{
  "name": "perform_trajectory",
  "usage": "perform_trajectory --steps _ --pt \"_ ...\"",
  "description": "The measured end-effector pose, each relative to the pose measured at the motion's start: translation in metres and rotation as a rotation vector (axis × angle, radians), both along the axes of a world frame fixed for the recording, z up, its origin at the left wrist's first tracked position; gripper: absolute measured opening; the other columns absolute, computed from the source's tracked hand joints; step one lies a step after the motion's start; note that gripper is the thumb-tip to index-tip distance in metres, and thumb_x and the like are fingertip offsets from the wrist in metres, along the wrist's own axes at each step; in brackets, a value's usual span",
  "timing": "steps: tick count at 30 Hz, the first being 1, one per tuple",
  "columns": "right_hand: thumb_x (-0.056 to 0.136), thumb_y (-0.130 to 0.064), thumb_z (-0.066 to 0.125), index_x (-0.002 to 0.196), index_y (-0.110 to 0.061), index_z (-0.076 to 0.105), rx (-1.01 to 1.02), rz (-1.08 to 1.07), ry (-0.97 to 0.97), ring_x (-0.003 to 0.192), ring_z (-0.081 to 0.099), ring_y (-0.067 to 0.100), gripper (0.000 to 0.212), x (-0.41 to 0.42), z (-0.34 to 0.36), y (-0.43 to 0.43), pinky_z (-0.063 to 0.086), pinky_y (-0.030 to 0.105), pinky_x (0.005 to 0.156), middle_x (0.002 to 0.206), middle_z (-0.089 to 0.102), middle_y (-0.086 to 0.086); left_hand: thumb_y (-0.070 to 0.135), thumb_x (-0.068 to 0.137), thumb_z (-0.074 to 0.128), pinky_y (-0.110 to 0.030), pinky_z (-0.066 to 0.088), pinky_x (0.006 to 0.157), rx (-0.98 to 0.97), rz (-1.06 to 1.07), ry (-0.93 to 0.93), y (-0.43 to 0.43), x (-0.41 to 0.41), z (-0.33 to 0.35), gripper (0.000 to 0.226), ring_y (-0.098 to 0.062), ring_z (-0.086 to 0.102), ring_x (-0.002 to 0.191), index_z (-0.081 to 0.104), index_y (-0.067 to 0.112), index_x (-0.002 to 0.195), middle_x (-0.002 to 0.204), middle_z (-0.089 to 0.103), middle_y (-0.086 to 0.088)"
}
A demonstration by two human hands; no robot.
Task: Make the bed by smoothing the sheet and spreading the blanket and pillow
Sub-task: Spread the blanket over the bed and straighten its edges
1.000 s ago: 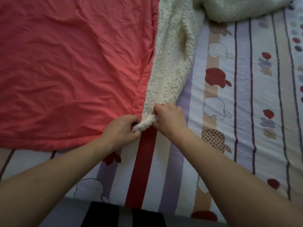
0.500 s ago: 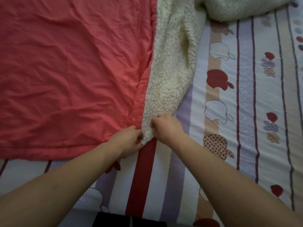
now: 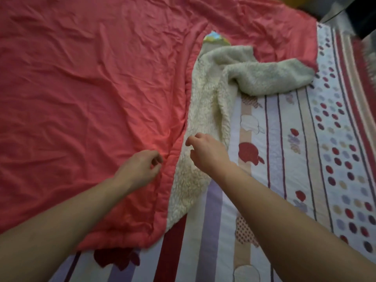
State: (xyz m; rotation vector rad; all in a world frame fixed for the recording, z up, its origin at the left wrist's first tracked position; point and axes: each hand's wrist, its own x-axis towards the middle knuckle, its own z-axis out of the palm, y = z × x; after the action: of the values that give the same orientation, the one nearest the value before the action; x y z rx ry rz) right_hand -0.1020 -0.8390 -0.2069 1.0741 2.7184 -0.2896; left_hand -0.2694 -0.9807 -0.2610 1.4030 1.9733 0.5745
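A coral-red blanket (image 3: 85, 94) lies spread over the left and far part of the bed. Its cream fleece underside (image 3: 205, 110) is folded up along the right edge and bunches at the far right (image 3: 270, 76). The striped sheet with apple and dot prints (image 3: 289, 159) shows on the right and near side. My left hand (image 3: 140, 169) hovers over the red side near the seam, fingers loosely curled, holding nothing. My right hand (image 3: 205, 151) hovers over the fleece strip, fingers apart and empty. No pillow is clearly visible.
A small patch of colourful fabric (image 3: 213, 38) peeks out in a gap of the blanket at the far middle. Dark objects (image 3: 358, 15) stand beyond the bed's far right corner. The near blanket corner (image 3: 162, 228) lies on the sheet.
Both hands have let go of the blanket corner they were pinching and lifted away from it. The view has tilted up, showing more of the bed's far side.
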Motion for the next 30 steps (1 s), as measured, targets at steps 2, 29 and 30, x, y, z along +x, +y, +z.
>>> perform_trajectory --steps 2,29,30 --pt "0.095 -0.012 0.052 0.126 -0.025 0.060 0.029 0.014 -0.006 0.110 0.056 0.029 0.034 -0.008 0.008 0.015 0.053 0.046 0.076 0.116 0.061 0.004 0.018 0.088 0.069 -0.032 0.050 0.081 0.049 0.027 -0.010 0.018 -0.005 0.003 0.013 -0.013 0.059 0.081 0.069 0.019 0.100 0.093 0.068 0.002" --pt "0.090 0.002 0.051 0.128 -0.026 0.053 0.182 0.445 -0.184 0.114 0.053 0.026 0.047 -0.085 -0.021 0.213 0.050 0.039 0.068 0.128 0.055 -0.002 0.031 0.091 0.064 -0.042 0.051 0.085 0.054 0.513 -0.132 0.178 0.038 -0.041 0.025 -0.026 0.060 0.101 0.060 0.019 0.112 0.105 0.060 -0.004" --pt "0.091 0.001 0.050 0.129 -0.026 0.053 0.182 0.457 -0.183 0.115 0.052 0.026 0.046 -0.089 -0.025 0.216 0.048 0.039 0.067 0.130 0.054 -0.003 0.035 0.090 0.065 -0.043 0.050 0.086 0.018 0.528 -0.113 0.178 0.039 -0.045 0.030 -0.027 0.059 0.104 0.059 0.019 0.114 0.108 0.059 -0.005"
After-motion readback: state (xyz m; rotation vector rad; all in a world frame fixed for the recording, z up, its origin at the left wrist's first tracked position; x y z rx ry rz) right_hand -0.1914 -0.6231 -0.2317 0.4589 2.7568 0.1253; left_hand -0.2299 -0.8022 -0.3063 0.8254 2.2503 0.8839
